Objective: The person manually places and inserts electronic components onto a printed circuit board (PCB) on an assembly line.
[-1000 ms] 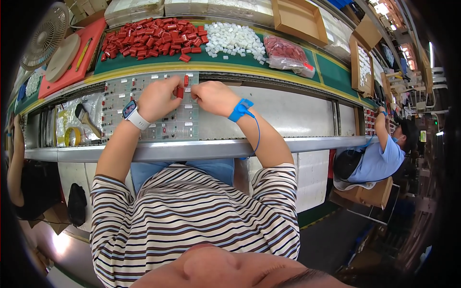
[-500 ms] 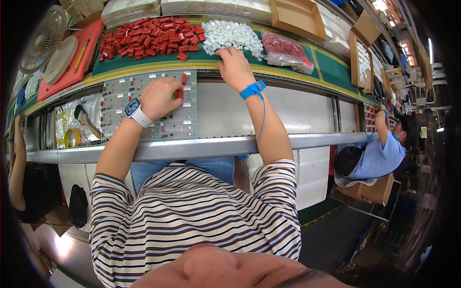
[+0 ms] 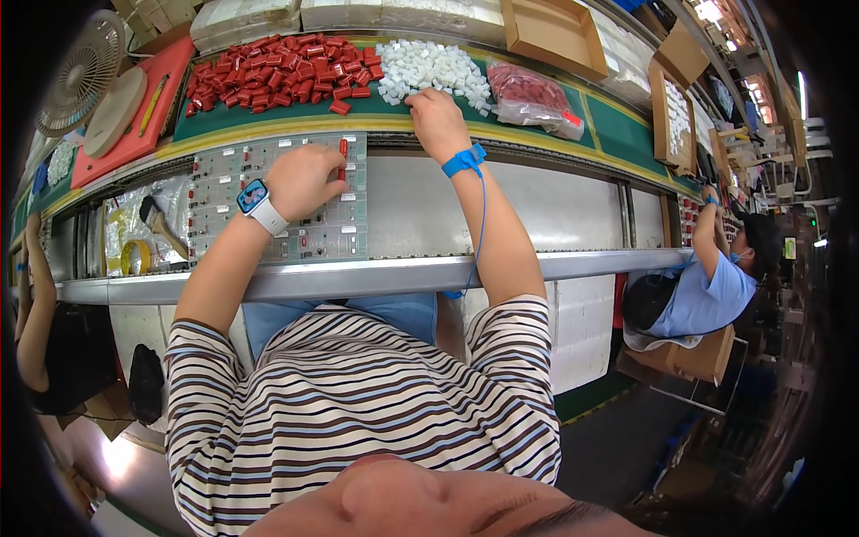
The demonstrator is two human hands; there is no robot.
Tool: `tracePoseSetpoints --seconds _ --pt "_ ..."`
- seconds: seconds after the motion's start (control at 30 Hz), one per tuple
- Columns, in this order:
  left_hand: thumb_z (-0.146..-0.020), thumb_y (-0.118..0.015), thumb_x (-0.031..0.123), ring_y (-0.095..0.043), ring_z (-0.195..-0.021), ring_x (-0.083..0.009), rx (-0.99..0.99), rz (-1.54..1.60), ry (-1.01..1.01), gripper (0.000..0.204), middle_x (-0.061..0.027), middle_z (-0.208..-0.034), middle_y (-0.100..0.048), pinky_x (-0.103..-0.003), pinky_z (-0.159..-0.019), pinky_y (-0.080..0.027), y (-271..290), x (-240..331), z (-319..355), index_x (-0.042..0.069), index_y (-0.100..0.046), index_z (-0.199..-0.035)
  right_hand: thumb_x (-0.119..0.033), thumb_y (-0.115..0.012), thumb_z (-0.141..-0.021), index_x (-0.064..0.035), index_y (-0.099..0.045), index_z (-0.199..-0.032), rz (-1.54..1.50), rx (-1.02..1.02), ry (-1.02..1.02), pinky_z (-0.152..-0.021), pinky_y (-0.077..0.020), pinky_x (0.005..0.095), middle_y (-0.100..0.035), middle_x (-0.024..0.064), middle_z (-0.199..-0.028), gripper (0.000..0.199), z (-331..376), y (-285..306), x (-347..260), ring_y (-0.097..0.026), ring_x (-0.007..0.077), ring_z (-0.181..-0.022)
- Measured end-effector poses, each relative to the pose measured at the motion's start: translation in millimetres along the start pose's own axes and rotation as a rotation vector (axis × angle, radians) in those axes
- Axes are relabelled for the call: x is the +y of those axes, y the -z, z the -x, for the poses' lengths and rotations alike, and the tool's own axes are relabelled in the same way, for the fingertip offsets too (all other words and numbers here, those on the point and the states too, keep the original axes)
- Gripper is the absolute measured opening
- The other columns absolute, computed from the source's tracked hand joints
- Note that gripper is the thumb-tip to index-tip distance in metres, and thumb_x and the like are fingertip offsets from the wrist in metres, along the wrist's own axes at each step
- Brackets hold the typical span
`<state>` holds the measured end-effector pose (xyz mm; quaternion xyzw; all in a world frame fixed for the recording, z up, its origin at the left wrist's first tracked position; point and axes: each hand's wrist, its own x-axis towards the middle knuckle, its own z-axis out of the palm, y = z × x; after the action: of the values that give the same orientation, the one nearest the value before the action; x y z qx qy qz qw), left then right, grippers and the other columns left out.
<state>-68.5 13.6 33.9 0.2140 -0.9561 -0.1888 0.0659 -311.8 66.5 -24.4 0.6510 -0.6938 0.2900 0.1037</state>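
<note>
White blocks (image 3: 434,72), heaped on the green table (image 3: 622,143) at half past one from the circuit board (image 3: 331,219), twelve o'clock pointing straight across the table. Each looks small, light and stiff; smooth faces might slip, so a pinch on two opposite sides seems the best hold. The right hand (image 3: 438,125) dips to the heap's near edge, fingers bent; what lies between them is hidden from where I stand, so I cannot tell their hold. The left hand (image 3: 306,182) is over the board, thumb and forefinger narrowly spaced about a red piece (image 3: 342,174); whether they press on it I cannot tell. Red cylinders (image 3: 286,76), piled at twelve o'clock, appear hard, glossy and light, best taken round the body. The board looks thin and rigid, probably fragile across its face, better handled by its edges.

Surface: yellow strips (image 3: 286,123) border the table; the board lies in a metal channel (image 3: 501,206) beyond a silver rail (image 3: 403,271).

Room: a fan (image 3: 82,67) at ten o'clock, a brush (image 3: 152,213) near nine, a bag of red parts (image 3: 532,98) at two, a co-worker in a blue shirt (image 3: 711,295) at three.
</note>
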Motion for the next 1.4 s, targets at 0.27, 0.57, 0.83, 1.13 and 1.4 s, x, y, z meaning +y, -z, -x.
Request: tracePoseSetpoints --seconds 0.27,0.57,0.83,1.13,1.4 --pt "-0.078 -0.06 0.015 -0.058 -0.087 -0.0291 0.122 0.016 -0.019 0.018 -0.0107 -0.091 -0.06 -0.038 -0.075 -0.047 3.4 -28.7 -48.5 0.007 -0.063 -0.093 -0.006 -0.058 -0.074 -0.0047 -0.062 -0.078 -0.018 -0.011 -0.095 -0.07 -0.0476 0.0415 -0.057 0.0138 -0.082 0.006 -1.2 4.5 1.6 -0.057 0.0329 -0.08" --pt "-0.08 -0.054 0.008 -0.056 -0.088 -0.0299 0.218 -0.131 0.013 0.02 -0.0117 -0.096 -0.058 -0.038 -0.077 -0.047 -13.9 -45.4 -62.6 0.006 -0.058 -0.1 -0.009 -0.051 -0.083 -0.0063 -0.055 -0.088 -0.352 -0.086 -0.126 -0.067 -0.045 0.0451 -0.057 0.0152 -0.083 0.007 13.4 35.0 -59.7 -0.056 0.0362 -0.079" --pt "-0.079 -0.059 0.004 -0.063 -0.07 -0.0206 0.28 0.379 0.001 0.014 -0.0076 -0.086 -0.064 -0.03 -0.059 -0.048 2.9 -7.5 -13.7 0.002 -0.058 -0.093 -0.014 -0.057 -0.081 -0.0047 -0.058 -0.089 -0.562 -0.498 -0.088 -0.066 -0.0479 0.0412 -0.062 0.0161 -0.081 0.012 59.5 53.1 -103.3 -0.059 0.0336 -0.075" --pt "-0.079 -0.055 0.003 -0.061 -0.073 -0.0253 0.205 0.464 -0.004 0.021 -0.0117 -0.084 -0.062 -0.033 -0.065 -0.048 0.7 17.9 25.8 0.004 -0.058 -0.101 -0.013 -0.057 -0.082 -0.0054 -0.063 -0.094 -0.48 -0.532 0.032 -0.07 -0.0498 0.0388 -0.064 0.0154 -0.085 0.016 68.6 45.9 -98.7 -0.061 0.0324 -0.078" --pt "-0.075 -0.06 0.002 -0.061 -0.073 -0.0236 0.174 0.545 0.098 0.023 -0.012 -0.083 -0.061 -0.032 -0.066 -0.049 -0.2 16.9 37.3 0.003 -0.055 -0.098 -0.013 -0.056 -0.081 -0.0062 -0.062 -0.091 -0.421 -0.536 0.092 -0.071 -0.0492 0.0398 -0.064 0.0127 -0.086 0.013 71.0 43.9 -98.4 -0.061 0.0311 -0.081"
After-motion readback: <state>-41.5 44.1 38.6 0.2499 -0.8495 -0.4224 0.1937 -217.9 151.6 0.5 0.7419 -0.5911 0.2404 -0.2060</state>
